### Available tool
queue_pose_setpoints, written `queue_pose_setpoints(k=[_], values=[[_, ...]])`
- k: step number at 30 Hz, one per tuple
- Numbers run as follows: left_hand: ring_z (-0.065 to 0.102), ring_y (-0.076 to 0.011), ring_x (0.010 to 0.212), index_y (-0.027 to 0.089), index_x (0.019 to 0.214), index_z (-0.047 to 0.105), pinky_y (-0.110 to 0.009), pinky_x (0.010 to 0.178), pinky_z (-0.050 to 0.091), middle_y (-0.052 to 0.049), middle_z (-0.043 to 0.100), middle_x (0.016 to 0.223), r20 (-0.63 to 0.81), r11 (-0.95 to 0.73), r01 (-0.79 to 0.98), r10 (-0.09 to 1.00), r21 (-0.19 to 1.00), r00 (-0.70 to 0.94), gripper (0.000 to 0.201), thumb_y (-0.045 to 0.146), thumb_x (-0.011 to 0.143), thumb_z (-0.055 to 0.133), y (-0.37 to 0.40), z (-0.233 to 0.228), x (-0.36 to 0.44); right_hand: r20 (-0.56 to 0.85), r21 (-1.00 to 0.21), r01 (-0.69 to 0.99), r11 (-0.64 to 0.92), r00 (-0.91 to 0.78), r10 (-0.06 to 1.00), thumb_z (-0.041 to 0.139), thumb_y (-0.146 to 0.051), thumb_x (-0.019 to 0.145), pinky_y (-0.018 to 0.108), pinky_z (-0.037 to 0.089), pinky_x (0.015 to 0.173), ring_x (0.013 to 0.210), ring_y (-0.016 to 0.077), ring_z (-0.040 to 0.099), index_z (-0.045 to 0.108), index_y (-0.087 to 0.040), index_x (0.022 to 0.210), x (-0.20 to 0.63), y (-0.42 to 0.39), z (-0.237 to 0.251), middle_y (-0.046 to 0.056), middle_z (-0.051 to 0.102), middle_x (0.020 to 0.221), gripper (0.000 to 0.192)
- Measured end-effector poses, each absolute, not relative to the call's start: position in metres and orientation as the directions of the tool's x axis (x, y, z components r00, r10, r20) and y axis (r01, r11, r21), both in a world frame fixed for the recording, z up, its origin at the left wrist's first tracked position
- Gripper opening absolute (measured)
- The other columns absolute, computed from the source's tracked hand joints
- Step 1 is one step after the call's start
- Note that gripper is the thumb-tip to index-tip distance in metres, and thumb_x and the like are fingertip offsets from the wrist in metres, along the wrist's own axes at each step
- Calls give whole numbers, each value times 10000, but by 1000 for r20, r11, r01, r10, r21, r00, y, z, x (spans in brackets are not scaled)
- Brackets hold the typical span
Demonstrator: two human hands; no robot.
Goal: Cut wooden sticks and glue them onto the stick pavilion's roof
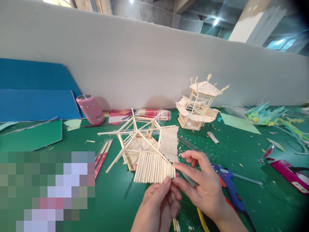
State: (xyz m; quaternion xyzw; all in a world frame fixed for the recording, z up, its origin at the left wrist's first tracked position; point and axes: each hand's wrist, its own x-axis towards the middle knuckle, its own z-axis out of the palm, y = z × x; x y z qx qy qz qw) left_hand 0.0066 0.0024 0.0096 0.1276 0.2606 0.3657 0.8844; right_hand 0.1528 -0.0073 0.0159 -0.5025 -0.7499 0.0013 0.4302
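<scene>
1. Left hand (158, 201): the near edge of a stick panel (154, 167) is pinched between thumb and fingers, low and close to the body.
2. Right hand (202, 187): the panel's right corner is gripped by the fingertips, the other fingers being spread above a ruler (189, 145).
3. The panel is held against the near side of the roof frame (137, 138), which rests on the green table (120, 199); a second panel (169, 141) already lies on the frame's right side, touching the held one.
4. Risk, judged from the grip: the panel is held only at its near edge, so it could be bent or its sticks split apart if squeezed too hard.
5. The frame's thin spokes jut out unsupported; they could be snapped or the frame shoved if the panel is pressed sideways.
6. A blue glue gun (229, 187) lies just beside the right wrist, its cord (202, 220) under it; it could be knocked or snagged by the arm.
7. The finished pagoda (199, 104) stands well apart and seems safe.
</scene>
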Motion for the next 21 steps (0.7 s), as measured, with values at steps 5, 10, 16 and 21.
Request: queue_pose_setpoints(k=[5, 10, 16, 21], values=[[485, -88, 527, 108, 617, 691, -209, 524, 355, -33, 606, 601, -369, 713, -564, 699, 415, 613, 196, 294, 648, 744, 3, 9, 6, 640, -436, 752, 494, -126, 758, 598, -164, 785, 357, 417, 720, 916, 203, 431, 624, -169, 1026, 153, -7, 15, 78, 428, 1090, 242], [474, -76, 507, 102, 616, 694, -204, 527, 357, -24, 603, 588, -377, 729, -548, 682, 409, 626, 203, 294, 625, 760, 5, 11, 5, 639, -450, 751, 483, -106, 762, 606, -180, 776, 362, 428, 717, 922, 207, 438, 618, -185, 1037, 152, -8, 15, 77, 429, 1092, 261], [411, -49, 448, 100, 599, 701, -199, 533, 371, -7, 591, 550, -369, 726, -562, 687, 397, 626, 174, 259, 617, 769, 5, 15, 6, 622, -489, 736, 468, -81, 779, 573, -148, 770, 379, 444, 722, 925, 213, 464, 611, -203, 1044, 150, -9, 14, 80, 432, 1091, 282], [414, -50, 454, 111, 603, 703, -192, 527, 369, -1, 592, 547, -381, 725, -573, 688, 382, 618, 154, 245, 604, 779, 5, 18, 6, 626, -513, 728, 455, -46, 779, 578, -149, 774, 364, 450, 725, 922, 203, 479, 621, -205, 1011, 148, -9, 13, 76, 449, 1072, 247]])
